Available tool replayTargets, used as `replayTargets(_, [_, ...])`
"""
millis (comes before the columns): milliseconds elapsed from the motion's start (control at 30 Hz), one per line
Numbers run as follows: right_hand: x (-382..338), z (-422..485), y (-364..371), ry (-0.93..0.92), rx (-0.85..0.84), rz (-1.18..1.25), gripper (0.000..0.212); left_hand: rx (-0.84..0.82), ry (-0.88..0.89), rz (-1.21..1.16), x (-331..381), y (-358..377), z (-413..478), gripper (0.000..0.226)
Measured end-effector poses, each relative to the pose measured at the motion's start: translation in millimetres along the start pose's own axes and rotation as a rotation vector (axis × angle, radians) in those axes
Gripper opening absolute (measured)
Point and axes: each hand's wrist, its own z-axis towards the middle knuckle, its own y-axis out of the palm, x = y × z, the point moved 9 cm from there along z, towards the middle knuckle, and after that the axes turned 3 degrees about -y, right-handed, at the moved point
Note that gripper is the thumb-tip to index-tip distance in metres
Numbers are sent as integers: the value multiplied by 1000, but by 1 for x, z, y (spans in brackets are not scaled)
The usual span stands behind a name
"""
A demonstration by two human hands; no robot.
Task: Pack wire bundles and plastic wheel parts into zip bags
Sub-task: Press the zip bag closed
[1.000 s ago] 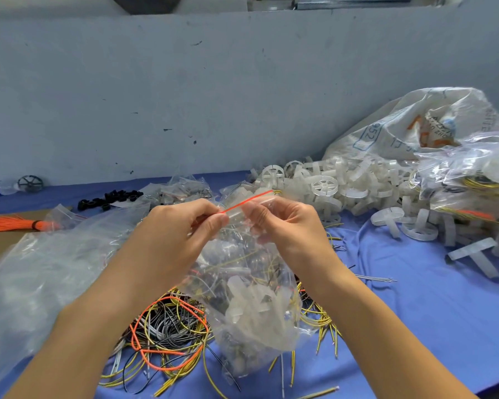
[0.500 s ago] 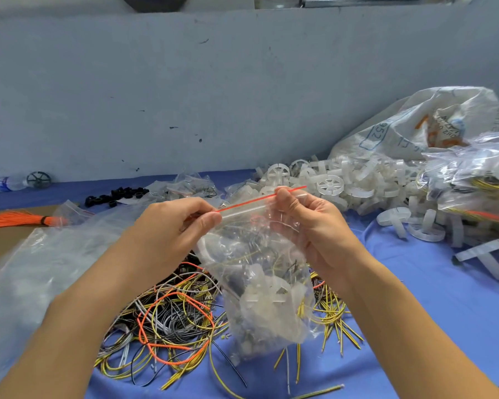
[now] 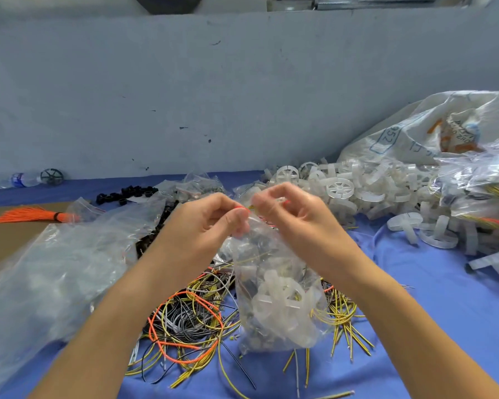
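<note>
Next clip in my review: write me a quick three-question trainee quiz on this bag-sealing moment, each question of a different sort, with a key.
1. True or false: both hands pinch the top edge of the zip bag.
2. Multiple choice: what lies on the blue cloth directly under the held bag? A) a tangle of loose wires B) a pair of scissors C) a roll of tape
3. Fill in: the bundle lying at the far left edge of the table is coloured ____.

Key
1. True: the left hand and the right hand both pinch the bag's top by its red zip strip.
2. A
3. Orange: the orange wire bundle.
</note>
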Motion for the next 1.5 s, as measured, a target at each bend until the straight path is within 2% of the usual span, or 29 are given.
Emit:
replayTargets(100, [-14,-6,12,-155,-49,-543,41,0,3,-44,3,3,-1,20])
replayTargets(167, [-18,-9,8,-177,-17,-660,31,-10,-4,-102,2,2,-2,20])
replayTargets(233, [-21,-11,2,-198,13,-661,25,-13,-1,-127,1,1,-2,19])
replayTargets(367, [-26,-14,6,-262,-15,-735,32,-17,6,-156,1,6,-1,15])
replayTargets(533, [-28,-16,2,-291,45,-773,29,90,-13,-197,-2,15,-2,18])
replayTargets(667, [-27,-15,0,-278,40,-761,23,158,9,-138,0,16,-3,9])
replayTargets(1000, [-34,-15,-6,-301,-9,-961,37,312,-4,-143,-10,-6,-3,10])
replayTargets(1267, [-34,-14,-24,-274,-6,-909,30,335,-23,-139,-22,-21,-1,18])
replayTargets(1500, [-27,-11,-53,-219,70,-794,24,385,-22,-120,-32,-36,1,14])
